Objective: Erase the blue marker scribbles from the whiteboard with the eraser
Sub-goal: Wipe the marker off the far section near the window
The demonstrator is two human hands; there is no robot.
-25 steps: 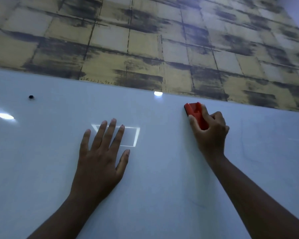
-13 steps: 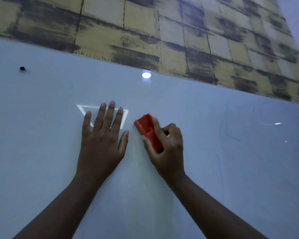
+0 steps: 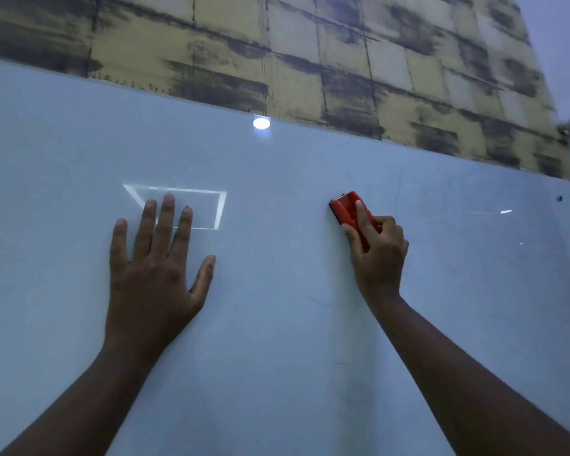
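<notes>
Eraser, red, lies against the whiteboard in its upper right part, a little below the top edge, tilted so that its upper end leans left. The right hand has its grip closed round the eraser: the forefinger lies straight along the red back, the thumb presses the left side, and the other fingers curl over the lower end and hide it. Faint blue marker traces show on the board below and to the right of the eraser, thin and pale; how far they run is hard to tell in the dim light. The left hand lies flat on the board well to the left of the eraser, its grip open, fingers straight and slightly spread, thumb out to the right, holding nothing. Its fingertips overlap a bright four-sided reflection on the glossy surface. A round spot of reflected light sits just under the top edge, between the two hands. Above the board rises a wall of yellowish tiles streaked with dark smears.
</notes>
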